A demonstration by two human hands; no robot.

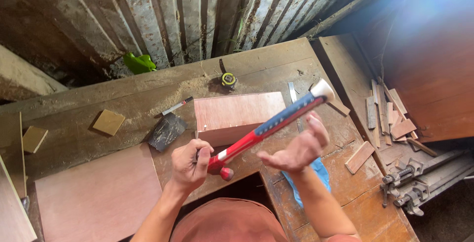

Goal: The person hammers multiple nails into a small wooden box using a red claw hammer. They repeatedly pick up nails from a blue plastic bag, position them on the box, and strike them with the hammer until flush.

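My left hand [190, 165] is closed around a hammer [266, 127] close to its red head, which hangs just below the hand. The red and blue handle slants up to the right and ends in a white tip. My right hand [296, 150] is beside the handle's middle with its fingers spread and holds nothing; I cannot tell whether it touches the handle. Just beyond both hands a reddish plywood box [237, 113] stands on the wooden workbench [148, 91]. A small nail seems to stick up at the box's near left corner.
On the bench lie a yellow tape measure [228, 79], a marker [177, 105], a dark sanding block [167, 131], two small wooden blocks [108, 122], a plywood sheet [98, 197] and a blue cloth [321, 173]. Wood scraps [390, 118] and metal clamps [405, 187] sit at the right.
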